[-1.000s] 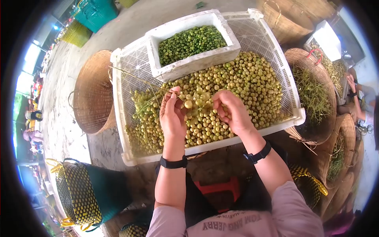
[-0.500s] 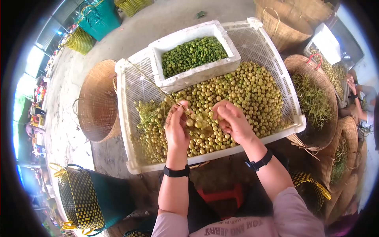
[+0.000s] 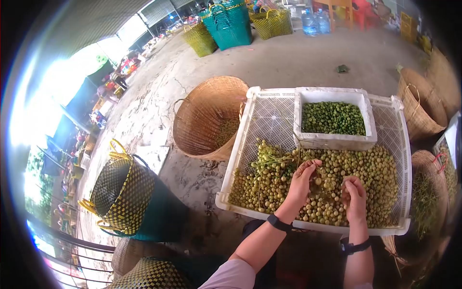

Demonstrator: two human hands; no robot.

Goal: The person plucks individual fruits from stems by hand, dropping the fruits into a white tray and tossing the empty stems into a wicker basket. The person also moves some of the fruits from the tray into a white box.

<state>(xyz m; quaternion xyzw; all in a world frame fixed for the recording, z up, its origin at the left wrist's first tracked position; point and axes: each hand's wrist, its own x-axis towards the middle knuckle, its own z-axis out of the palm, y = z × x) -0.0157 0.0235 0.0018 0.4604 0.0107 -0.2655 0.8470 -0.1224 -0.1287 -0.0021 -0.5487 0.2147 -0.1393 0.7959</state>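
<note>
My left hand (image 3: 303,180) pinches a thin fruit stem (image 3: 298,144) that sticks up past its fingers, with a few round fruits at the lower end. Just to the right, my right hand (image 3: 355,198) has its fingers curled in; whatever they hold is hidden. Both are above a layer of small yellow-green fruits (image 3: 322,210) in a white mesh plastic tray (image 3: 276,118). Stemmed fruit clusters (image 3: 272,159) lie left of my left hand. At the tray's back, a white foam box (image 3: 337,141) holds smaller dark green fruits (image 3: 332,118).
A wicker basket (image 3: 197,125) stands left of the tray, with a yellow-black woven basket (image 3: 115,192) nearer me. On the right, another basket holds bare stems (image 3: 426,202). Green woven bags (image 3: 226,26) and water bottles (image 3: 315,23) stand farther back on the concrete floor.
My view has swung left and up, so the tray appears farther right and lower. My hands stay over the fruits, the left one still on the stem.
</note>
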